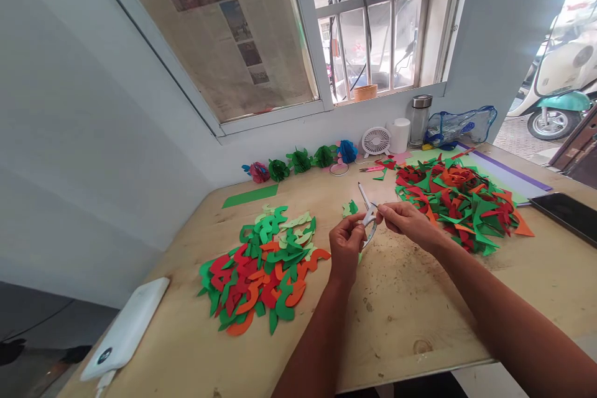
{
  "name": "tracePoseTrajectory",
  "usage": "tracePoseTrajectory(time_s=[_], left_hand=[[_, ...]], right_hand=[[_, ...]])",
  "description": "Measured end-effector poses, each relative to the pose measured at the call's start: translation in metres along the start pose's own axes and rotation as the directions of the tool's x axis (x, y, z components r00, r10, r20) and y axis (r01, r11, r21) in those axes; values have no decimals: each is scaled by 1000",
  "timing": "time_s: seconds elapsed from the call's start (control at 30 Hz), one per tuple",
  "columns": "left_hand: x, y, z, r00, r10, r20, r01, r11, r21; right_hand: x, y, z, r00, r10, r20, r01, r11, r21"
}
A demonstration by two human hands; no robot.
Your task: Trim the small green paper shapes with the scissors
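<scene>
My left hand (pixel 347 242) is closed on a white ring-shaped item (pixel 371 234), which looks like a narrow roll of tape, though its kind is not certain. My right hand (pixel 407 222) meets it from the right, thumb and fingertips pinched together near its upper edge. Whatever lies between those fingertips is too small to make out. A slim white pen-like stick (pixel 364 193) with a dark tip points away just beyond the hands. Small green paper pieces (pixel 349 208) lie just past my left hand. To the left spreads a heap of curved green, red and orange paper cut-outs (pixel 261 273).
A pile of paper scraps (pixel 461 199) covers the right side, beside a black phone (pixel 566 214). Along the wall stand paper pompoms (pixel 301 161), a small fan (pixel 375 141) and a glass bottle (pixel 420 121). A white power bank (pixel 128 323) lies at the left edge.
</scene>
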State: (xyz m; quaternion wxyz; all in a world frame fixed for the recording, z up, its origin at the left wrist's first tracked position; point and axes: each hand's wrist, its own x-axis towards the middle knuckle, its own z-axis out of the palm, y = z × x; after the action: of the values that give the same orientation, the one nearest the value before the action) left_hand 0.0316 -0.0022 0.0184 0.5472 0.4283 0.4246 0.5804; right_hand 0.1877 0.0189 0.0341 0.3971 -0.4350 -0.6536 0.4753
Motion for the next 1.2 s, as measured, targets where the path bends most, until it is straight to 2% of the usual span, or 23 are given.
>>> tracePoseTrajectory(time_s=[0.37,0.53,0.7,0.93,1.2], left_hand=[[1,0,0,999,-2,-47,2,1000,-9],[2,-2,-1,997,27,-71,-30,999,-46],[2,-5,-2,998,53,-32,-55,997,-45],[1,-7,-3,994,96,42,-98,994,44],[1,-9,-5,990,137,38,-141,982,130]], right_hand=[[1,-3,0,992,-5,-126,5,1000,2],[-1,-6,2,996,-17,-87,11,997,-73],[-2,-7,4,998,-35,-54,28,992,-122],[-4,-12,5,998,-49,-46,40,985,-169],[-3,-11,4,998,-63,-14,60,986,-152]])
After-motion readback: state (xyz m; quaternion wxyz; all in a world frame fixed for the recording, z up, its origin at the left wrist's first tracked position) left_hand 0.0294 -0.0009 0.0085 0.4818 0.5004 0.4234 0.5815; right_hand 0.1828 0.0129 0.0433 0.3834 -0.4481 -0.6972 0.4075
